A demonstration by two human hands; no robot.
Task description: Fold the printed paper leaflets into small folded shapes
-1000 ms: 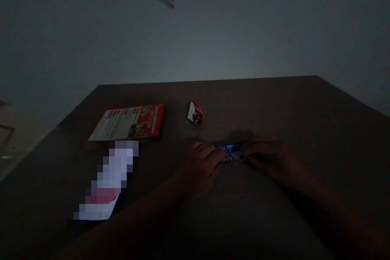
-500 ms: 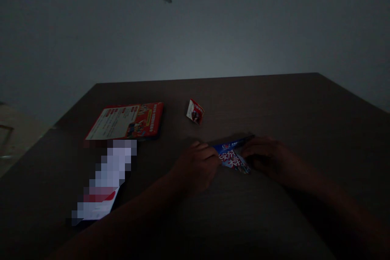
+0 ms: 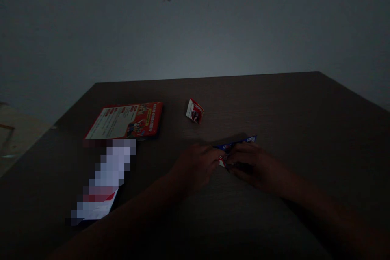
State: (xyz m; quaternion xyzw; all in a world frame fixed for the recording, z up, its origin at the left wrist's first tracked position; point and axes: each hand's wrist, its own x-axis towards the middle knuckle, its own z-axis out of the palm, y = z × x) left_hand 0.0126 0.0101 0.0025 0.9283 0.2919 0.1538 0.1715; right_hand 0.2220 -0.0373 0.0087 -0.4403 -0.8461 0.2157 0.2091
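Observation:
A folded piece of blue printed paper [image 3: 251, 139] lies low over the table in front of me, mostly covered by my fingers. My left hand [image 3: 198, 166] pinches its left end, with the fingertips bent down onto it. From the other side, my right hand [image 3: 254, 164] presses bent fingers on its middle, close against the left fingertips. The blue strip's right end, with a small pale square print, sticks out behind the right hand. A bit of red and white shows between the two hands. Dim light hides the exact folds.
A small folded red and white paper [image 3: 195, 111] sits beyond my hands. To the left lies a red printed booklet or box [image 3: 143, 120], with a lit phone-like screen [image 3: 97, 211], partly blurred out, nearer me. A pale wall [image 3: 231, 28] rises behind the dark wooden table [image 3: 274, 101].
My right hand has moved left onto the paper, meeting the left fingers. The printed flap that showed between the hands is now mostly covered. The left hand stays about where it was.

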